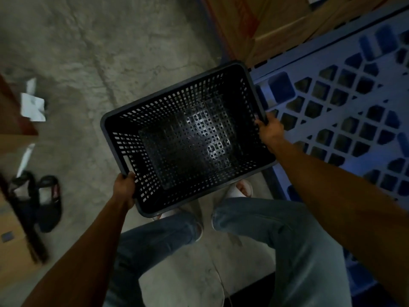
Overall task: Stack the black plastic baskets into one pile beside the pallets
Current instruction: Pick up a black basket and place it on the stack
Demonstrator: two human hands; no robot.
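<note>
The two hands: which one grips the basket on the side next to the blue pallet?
The right hand, on the basket rim beside the blue pallet; the left hand grips the opposite rim.

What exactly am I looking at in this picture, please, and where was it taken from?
There is no machine here: a camera worn on a person's head looks down at their own arms and legs. The left hand and the right hand grip opposite rims of an empty black plastic basket, carried above the concrete floor. A blue plastic pallet lies to the right, with cardboard boxes behind it. The dark objects at the left are too blurred to name.
</note>
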